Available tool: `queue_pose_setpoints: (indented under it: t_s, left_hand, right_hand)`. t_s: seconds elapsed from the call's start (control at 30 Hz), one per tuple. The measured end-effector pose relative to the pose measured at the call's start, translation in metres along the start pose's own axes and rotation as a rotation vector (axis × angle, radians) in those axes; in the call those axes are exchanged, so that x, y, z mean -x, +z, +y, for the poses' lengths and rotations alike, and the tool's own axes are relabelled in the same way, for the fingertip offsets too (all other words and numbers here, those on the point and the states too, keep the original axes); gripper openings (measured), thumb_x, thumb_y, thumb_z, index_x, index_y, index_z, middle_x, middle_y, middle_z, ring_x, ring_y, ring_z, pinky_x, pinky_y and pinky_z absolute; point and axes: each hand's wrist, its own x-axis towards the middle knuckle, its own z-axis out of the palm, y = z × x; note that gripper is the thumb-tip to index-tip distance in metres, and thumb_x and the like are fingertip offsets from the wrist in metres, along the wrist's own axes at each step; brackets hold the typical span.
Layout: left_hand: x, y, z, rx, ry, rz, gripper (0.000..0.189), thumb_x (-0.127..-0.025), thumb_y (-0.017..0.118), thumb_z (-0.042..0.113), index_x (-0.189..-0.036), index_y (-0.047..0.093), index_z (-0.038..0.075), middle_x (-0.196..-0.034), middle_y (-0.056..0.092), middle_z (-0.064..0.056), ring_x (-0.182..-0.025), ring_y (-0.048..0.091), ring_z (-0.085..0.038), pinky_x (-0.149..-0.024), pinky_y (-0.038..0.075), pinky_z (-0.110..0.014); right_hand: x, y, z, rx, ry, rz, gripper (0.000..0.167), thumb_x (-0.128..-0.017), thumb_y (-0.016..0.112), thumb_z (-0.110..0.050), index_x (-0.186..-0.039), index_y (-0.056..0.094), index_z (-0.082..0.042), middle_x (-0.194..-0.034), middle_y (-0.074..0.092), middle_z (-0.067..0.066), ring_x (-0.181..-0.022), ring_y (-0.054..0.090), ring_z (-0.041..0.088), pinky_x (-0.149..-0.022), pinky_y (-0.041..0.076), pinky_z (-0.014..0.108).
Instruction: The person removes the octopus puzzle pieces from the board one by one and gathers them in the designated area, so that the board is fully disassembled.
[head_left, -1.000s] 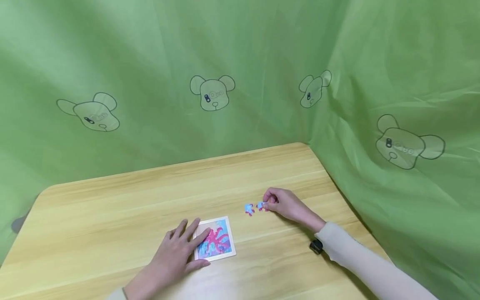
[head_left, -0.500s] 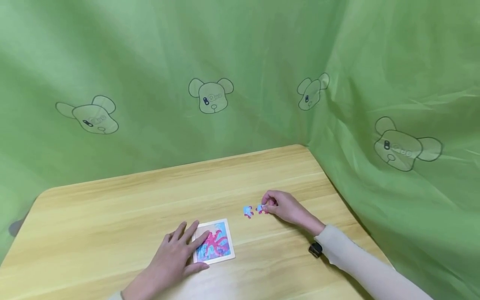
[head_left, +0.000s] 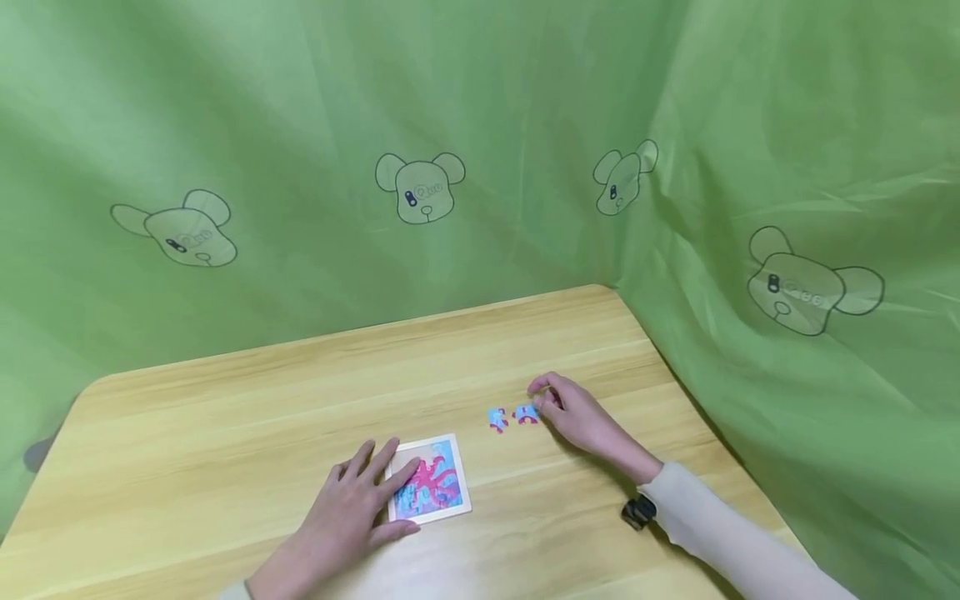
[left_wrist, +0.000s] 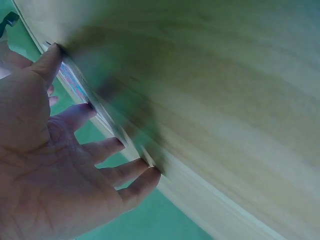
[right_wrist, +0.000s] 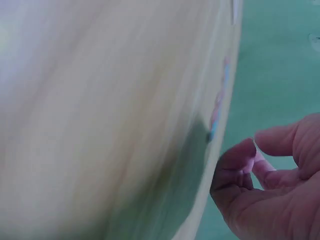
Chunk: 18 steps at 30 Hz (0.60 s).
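In the head view a square puzzle (head_left: 442, 477) with a pink octopus picture in a pale frame lies on the table. My left hand (head_left: 343, 510) rests over its left side with fingers spread, covering part of the picture; in the left wrist view the fingertips sit along the frame's edge. To the right of the puzzle lie two blue and pink jigsaw pieces, a left piece (head_left: 497, 419) and a right piece (head_left: 525, 414), a small gap between them. Right beside the right piece is my right hand (head_left: 581, 417), its fingers loosely bent and holding nothing.
The light wood table (head_left: 285, 408) has rounded back corners. Green fabric (head_left: 525, 92) with bear-head outlines hangs behind it and along its right side. A black wrist device (head_left: 638, 512) sits under the right sleeve.
My right hand has let go of the right jigsaw piece and drawn back slightly to the right, so more of that piece shows. The left hand stays on the puzzle.
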Motion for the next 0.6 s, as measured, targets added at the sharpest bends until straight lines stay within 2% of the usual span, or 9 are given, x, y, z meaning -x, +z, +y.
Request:
queue_pose_setpoints:
  t_s: [0.13,0.3,0.4,0.6]
  left_hand:
    - [0.000,0.000,-0.001,0.009,0.001,-0.001,0.080,-0.099,0.067,0.069,-0.161,0.058,0.019,-0.168,0.042,-0.023,-0.147,0.043,-0.057,-0.100,0.050,-0.072]
    - [0.001,0.001,-0.001,0.017,0.003,-0.001,0.079,-0.099,0.067,0.067,-0.161,0.057,0.019,-0.169,0.042,-0.023,-0.148,0.042,-0.057,-0.100,0.049,-0.072]
    - [0.001,0.001,-0.001,0.019,0.000,-0.002,0.079,-0.099,0.067,0.067,-0.161,0.057,0.019,-0.169,0.042,-0.023,-0.148,0.042,-0.057,-0.100,0.049,-0.072]
    - [0.000,0.002,-0.002,0.016,-0.004,-0.005,0.079,-0.100,0.066,0.068,-0.162,0.057,0.021,-0.170,0.041,-0.022,-0.149,0.041,-0.057,-0.102,0.048,-0.072]
  right_hand:
    - [0.007,0.007,-0.011,-0.046,0.006,0.002,0.017,-0.112,0.059,-0.009,-0.124,0.070,-0.002,-0.096,0.066,0.010,-0.084,0.057,0.020,-0.075,0.050,0.032]
    - [0.012,0.024,-0.023,-0.140,0.000,-0.082,0.018,-0.113,0.060,-0.013,-0.123,0.072,-0.003,-0.093,0.068,0.011,-0.078,0.056,0.019,-0.067,0.049,0.028]
    - [0.015,0.035,-0.029,-0.160,-0.027,-0.133,0.020,-0.113,0.060,-0.015,-0.124,0.072,-0.002,-0.091,0.069,0.011,-0.076,0.058,0.019,-0.068,0.049,0.027]
    - [0.016,0.054,-0.044,-0.213,-0.076,-0.222,0.022,-0.112,0.059,-0.006,-0.129,0.069,0.003,-0.092,0.073,0.011,-0.076,0.066,0.027,-0.066,0.050,0.024]
